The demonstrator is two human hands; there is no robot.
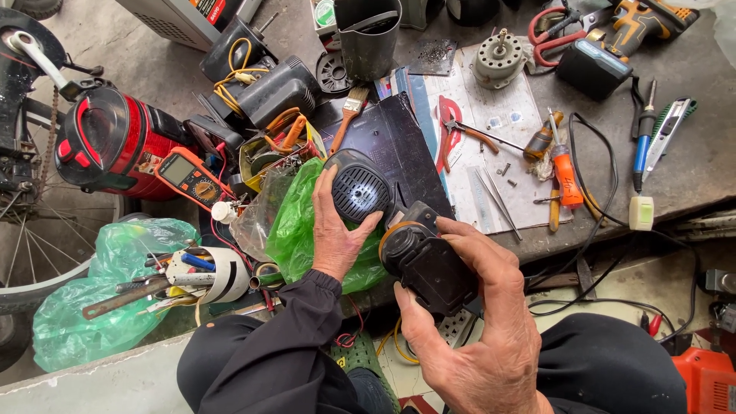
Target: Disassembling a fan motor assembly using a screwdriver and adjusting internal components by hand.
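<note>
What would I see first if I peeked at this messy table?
Right in the middle, the left hand grips a round black vented cap, and the right hand holds a black motor part beside it. At the far left sits a big red and black canister, with an orange multimeter next to it. Tools lie scattered on the right, such as an orange screwdriver.

An orange multimeter (189, 176), a paintbrush (349, 113), red pliers (452, 132) and an orange screwdriver (565, 172) lie about.
</note>
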